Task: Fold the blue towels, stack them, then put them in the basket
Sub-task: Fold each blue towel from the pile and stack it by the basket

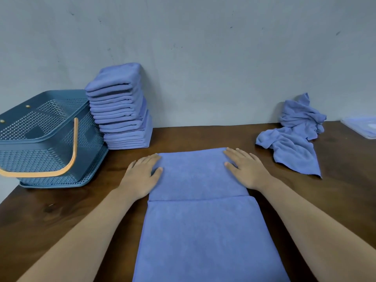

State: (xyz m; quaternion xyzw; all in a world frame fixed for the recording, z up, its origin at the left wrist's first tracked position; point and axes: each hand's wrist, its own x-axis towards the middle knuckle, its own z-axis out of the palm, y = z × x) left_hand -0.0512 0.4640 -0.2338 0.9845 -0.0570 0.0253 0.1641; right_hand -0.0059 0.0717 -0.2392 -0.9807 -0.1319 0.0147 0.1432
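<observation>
Not much of the person in shot, honestly, just two arms; the left hand (140, 178) and right hand (247, 169) are bare, and the left forearm (85, 231) and right forearm (305, 216) are uncovered too, right down to where the view's bottom edge cuts them off; skin looks smooth, with only faint creases over the knuckles (250, 164); the fingers (234, 153) are fairly slim and the thumbnails (160, 169) look short and plain; the wide lens makes both forearms look a lot chunkier near the bottom edge than at the wrists (263, 186); what's worn higher up can't be told.
</observation>
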